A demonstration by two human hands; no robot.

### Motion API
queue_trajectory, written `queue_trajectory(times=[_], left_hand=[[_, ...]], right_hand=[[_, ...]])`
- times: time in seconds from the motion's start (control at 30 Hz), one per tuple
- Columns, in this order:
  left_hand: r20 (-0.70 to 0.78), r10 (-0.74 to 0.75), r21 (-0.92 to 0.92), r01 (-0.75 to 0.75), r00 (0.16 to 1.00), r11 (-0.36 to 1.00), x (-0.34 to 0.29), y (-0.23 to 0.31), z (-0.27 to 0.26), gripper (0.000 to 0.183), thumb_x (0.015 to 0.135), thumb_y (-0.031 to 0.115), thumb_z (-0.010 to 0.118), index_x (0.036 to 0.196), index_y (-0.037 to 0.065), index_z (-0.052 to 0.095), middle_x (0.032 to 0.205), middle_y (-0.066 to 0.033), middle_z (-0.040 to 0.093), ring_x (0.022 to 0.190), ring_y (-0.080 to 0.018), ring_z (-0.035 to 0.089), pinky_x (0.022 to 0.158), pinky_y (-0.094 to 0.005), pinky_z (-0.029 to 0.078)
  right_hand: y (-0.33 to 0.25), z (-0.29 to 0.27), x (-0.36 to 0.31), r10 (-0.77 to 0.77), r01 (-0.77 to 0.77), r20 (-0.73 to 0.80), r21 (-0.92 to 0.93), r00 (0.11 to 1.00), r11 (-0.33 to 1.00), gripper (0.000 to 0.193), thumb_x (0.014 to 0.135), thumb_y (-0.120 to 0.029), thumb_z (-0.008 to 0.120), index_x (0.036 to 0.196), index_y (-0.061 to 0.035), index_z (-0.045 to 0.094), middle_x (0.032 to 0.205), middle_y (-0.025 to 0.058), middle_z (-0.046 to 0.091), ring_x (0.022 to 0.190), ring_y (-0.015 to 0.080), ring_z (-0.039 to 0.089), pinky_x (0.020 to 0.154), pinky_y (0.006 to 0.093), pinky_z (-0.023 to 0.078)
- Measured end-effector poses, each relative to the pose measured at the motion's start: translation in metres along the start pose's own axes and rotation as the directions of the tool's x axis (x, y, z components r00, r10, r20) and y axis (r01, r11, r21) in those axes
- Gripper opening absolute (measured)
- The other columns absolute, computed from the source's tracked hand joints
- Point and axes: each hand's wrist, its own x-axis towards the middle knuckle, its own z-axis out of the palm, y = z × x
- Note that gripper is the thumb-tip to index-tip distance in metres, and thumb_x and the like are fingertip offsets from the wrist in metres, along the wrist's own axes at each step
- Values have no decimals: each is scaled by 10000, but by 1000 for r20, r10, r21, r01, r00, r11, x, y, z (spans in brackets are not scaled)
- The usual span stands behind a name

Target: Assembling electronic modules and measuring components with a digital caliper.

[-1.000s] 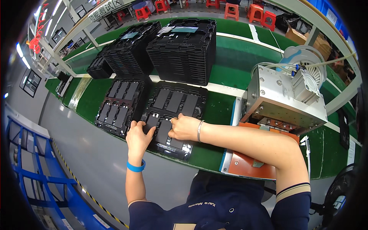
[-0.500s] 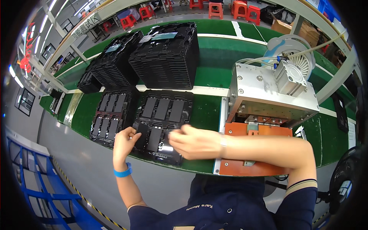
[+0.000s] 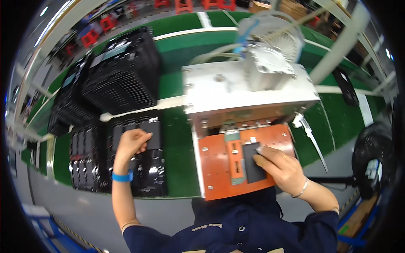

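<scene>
Slab (image 3: 254,166): matte black, flat rectangle, on smooth orange plate (image 3: 215,168)
Right hand (image 3: 287,170): fingertips clamped on the slab's right edge
Left hand (image 3: 131,144): curled over glossy moulded tray (image 3: 147,179); cannot tell whether gripping

Head-worn L fisheye cam, facing dn over green workbench (image 3: 177,156), fairly near, wide FOV

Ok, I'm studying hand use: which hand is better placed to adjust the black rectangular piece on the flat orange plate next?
Probably the right hand: it touches the black piece, while the left hand is over the glossy black tray.
</scene>
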Motion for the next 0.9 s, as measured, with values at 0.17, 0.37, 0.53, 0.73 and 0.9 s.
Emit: queue_trajectory(times=[0.17,0.37,0.53,0.73,0.9], left_hand=[[-351,554,371,-431,754,822,-41,67,24,189,760,51,787,741,-15,611,589,-69,543,503,-108,493,466,-267,365],[304,907,119,-956,292,268,-110,133,100,445,750,325,789,1103,87,657,1151,-119,628,1037,-289,622,835,-358,526],[581,787,47,-974,206,220,-110,122,129,566,880,546,617,1277,143,592,1386,-91,530,1292,-252,497,1107,-616,235],[597,776,63,-977,202,205,-109,120,134,529,839,555,657,1237,206,637,1384,-69,535,1275,-253,505,1136,-622,186],[594,775,60,-973,215,224,-108,119,133,515,842,547,657,1232,211,641,1384,-68,540,1274,-245,508,1143,-616,175]], right_hand=[[19,8,12,111,-94,-55,245,992,965,293,743,-17,686,1031,-68,678,1058,76,636,888,221,627,746,316,540],[28,23,25,80,-59,-68,269,994,961,274,767,-25,662,1040,-44,670,1018,57,626,925,226,588,726,309,532],[31,27,23,27,-29,12,246,1000,969,325,774,-53,610,1097,-27,638,1074,68,608,994,244,575,804,331,526],[34,30,24,86,-88,21,253,996,963,336,787,-83,589,1119,-52,626,1158,74,580,1054,259,544,918,381,488],[34,30,19,68,-71,25,193,997,979,373,761,-75,626,1130,-129,641,1219,58,562,1094,258,507,870,369,466]])
